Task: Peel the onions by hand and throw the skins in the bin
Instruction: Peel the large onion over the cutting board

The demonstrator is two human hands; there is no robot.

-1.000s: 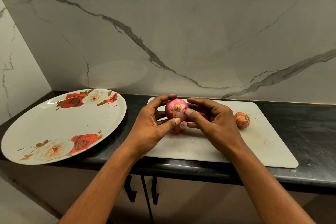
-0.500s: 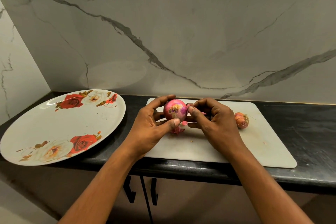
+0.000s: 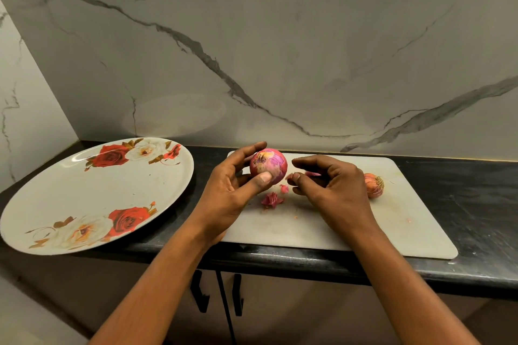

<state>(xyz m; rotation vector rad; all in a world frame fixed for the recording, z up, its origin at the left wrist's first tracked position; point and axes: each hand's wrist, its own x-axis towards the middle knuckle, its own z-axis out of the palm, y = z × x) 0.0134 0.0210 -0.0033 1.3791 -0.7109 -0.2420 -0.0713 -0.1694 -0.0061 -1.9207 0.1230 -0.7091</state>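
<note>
My left hand [image 3: 234,193] grips a red onion [image 3: 270,165], partly peeled, just above the white cutting board [image 3: 330,230]. Its thumb presses the onion's front. My right hand [image 3: 332,187] is a little to the right of the onion, fingers curled, pinching a small pink scrap of skin [image 3: 294,176] between thumb and fingertips. Torn pink skin pieces [image 3: 272,200] lie on the board below the onion. A second, smaller onion [image 3: 374,185] with its brown skin and roots on sits on the board behind my right hand. No bin is in view.
A large white plate with red and white roses [image 3: 92,193] lies at the left on the black counter [image 3: 476,210]. A marble wall stands close behind. Cabinet doors with black handles [image 3: 201,294] are below the counter edge.
My right hand has pulled away from the onion to the right with a scrap of skin. More loose skin lies on the board. The left hand has raised and turned the onion slightly.
</note>
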